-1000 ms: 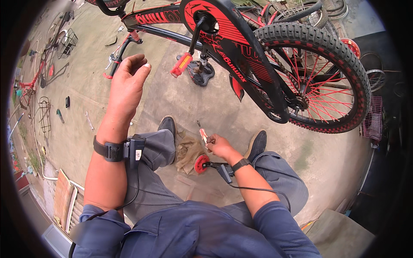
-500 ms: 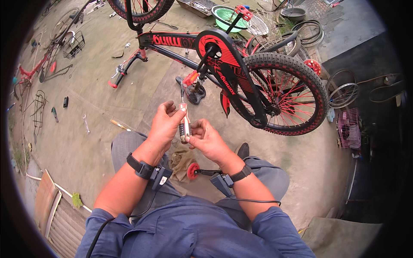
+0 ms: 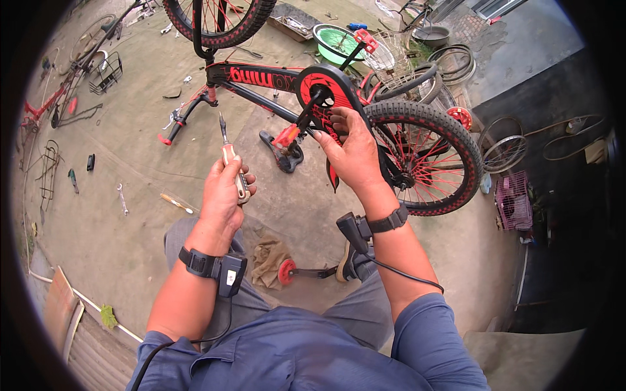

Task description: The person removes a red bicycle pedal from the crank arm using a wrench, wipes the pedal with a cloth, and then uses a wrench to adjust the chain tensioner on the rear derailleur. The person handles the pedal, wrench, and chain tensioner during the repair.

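Note:
My left hand (image 3: 222,199) is closed around the pale handle of a screwdriver (image 3: 228,151), whose metal shaft points up and away from me. In front of me a black and red bicycle (image 3: 251,98) stands upside down, its saddle (image 3: 287,159) on the ground. My right hand (image 3: 357,156) is raised with its fingers apart beside the chain guard (image 3: 355,98); whether the fingertips touch it I cannot tell. Just left of that hand is a red-orange pedal (image 3: 285,135) on its crank. The rear wheel (image 3: 427,111), with red spokes, is to the right.
A wrench (image 3: 122,199) and a wooden-handled tool (image 3: 176,202) lie on the ground at left. Between my legs are a brown cloth (image 3: 268,260) and a small red wheel (image 3: 285,271) on a black arm. Loose tyres (image 3: 453,63) and a pink wire basket (image 3: 513,201) stand at right.
My hands have parted. The left keeps the screwdriver and has moved left; the right has let go of it and moved up and right toward the chain guard.

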### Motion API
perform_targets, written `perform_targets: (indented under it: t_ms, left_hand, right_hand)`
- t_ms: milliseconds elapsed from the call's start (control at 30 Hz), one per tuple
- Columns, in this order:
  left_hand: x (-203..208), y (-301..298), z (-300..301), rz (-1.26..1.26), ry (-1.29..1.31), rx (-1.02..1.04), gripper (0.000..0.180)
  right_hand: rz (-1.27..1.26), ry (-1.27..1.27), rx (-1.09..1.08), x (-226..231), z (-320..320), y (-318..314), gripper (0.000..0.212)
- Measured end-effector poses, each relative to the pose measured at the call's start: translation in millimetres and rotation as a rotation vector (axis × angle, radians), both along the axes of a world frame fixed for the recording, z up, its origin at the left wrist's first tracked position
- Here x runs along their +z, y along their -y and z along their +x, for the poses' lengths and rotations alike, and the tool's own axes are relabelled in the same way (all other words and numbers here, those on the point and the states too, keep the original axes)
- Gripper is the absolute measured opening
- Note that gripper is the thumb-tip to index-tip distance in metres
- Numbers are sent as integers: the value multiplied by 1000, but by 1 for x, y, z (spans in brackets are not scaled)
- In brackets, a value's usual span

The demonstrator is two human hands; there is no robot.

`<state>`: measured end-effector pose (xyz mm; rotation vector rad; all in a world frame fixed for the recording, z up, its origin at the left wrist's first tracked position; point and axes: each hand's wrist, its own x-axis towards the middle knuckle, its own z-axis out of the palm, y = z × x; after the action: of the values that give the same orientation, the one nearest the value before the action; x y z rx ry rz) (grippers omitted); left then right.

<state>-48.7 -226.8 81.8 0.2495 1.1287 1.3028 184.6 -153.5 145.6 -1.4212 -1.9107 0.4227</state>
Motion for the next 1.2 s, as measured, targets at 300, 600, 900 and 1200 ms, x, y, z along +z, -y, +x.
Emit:
perform_targets:
  t_ms: [300, 600, 900, 1200]
  left_hand:
    - [15, -18, -39, 102, -35, 26, 37]
    - [23, -20, -41, 142, 16, -32, 52]
    - [18, -32, -51, 140, 21, -51, 51]
    - [-19, -89, -59, 206, -186, -261, 53]
  right_hand:
    - [-171, 517, -261, 3, 4, -152, 80]
    - [-301, 512, -169, -7, 6, -190, 61]
    - [-324, 416, -153, -10, 17, -193, 57]
    - [-257, 280, -104, -22, 49, -208, 49]
